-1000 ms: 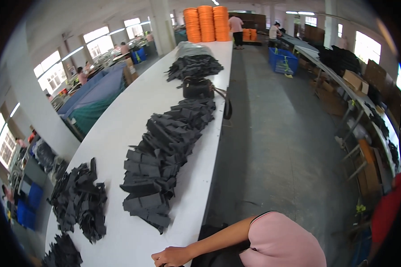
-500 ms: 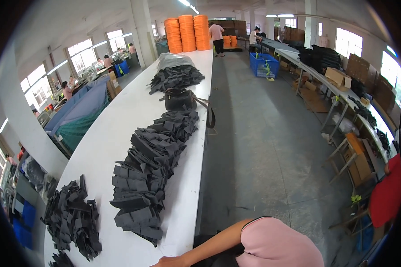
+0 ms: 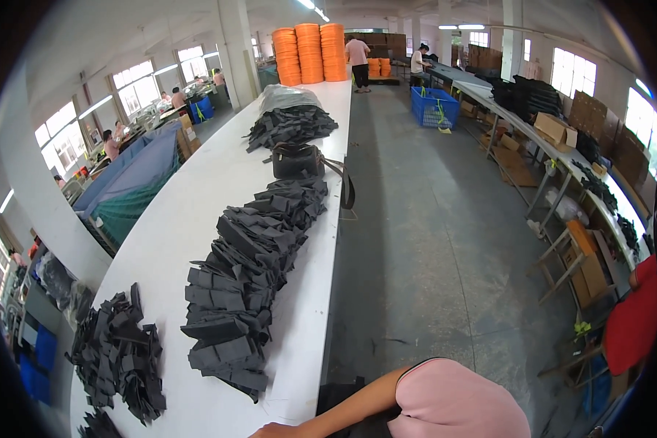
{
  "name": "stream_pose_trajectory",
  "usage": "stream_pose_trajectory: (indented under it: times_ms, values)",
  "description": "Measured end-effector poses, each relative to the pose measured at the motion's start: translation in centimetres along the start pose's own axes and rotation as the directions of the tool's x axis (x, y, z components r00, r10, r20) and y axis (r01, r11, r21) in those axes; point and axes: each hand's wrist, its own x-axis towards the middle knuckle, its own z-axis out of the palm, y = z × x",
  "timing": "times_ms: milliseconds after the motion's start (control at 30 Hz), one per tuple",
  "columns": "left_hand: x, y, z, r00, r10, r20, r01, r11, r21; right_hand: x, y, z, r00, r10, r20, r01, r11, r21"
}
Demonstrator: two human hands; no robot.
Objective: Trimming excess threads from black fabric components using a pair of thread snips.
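My right arm, in a short pink sleeve, reaches leftward along the lower edge. Its hand [image 3: 276, 431] is at the near edge of the long white table [image 3: 169, 248]; the fingers are cut off by the picture's lower edge, so what they touch is hidden. My left hand is out of sight. Ahead of the right hand, a long overlapping row of dark grey fabric pieces [image 3: 248, 266] runs away along the table. To the left lies a looser heap of similar dark pieces [image 3: 120, 354], with a small pile [image 3: 98, 425] nearer.
Farther along stand a black bag [image 3: 296, 162] with a strap, more dark pieces [image 3: 292, 125] under clear plastic, and tall orange stacks [image 3: 309, 55]. A blue crate [image 3: 434, 108] sits on the floor. At right are a long side table [image 3: 555, 150] and a person in red [image 3: 636, 317].
The view has shifted very slightly, so the table and piles appear a little displaced. My right arm stays in nearly the same place, and the fabric pieces look unchanged.
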Motion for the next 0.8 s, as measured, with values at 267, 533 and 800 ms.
stream_pose_trajectory:
  times_ms: [267,533,800]
  values:
    - [-2.2,-2.1,-1.4,0.992,0.086,-0.094,-0.081,0.995,0.062,-1.1,-0.2,2.6,0.986,-0.137,-0.1,0.141,0.989,0.036]
    - [-4.4,5.2,4.0,0.925,0.228,-0.305,-0.143,0.951,0.275,-0.4,-2.1,-1.5,0.995,0.096,0.012,-0.094,0.988,-0.123]
    - [-6.3,4.8,1.7,0.891,0.125,-0.437,-0.11,0.992,0.06,0.7,-3.7,-0.4,0.973,-0.157,0.168,0.179,0.975,-0.13]
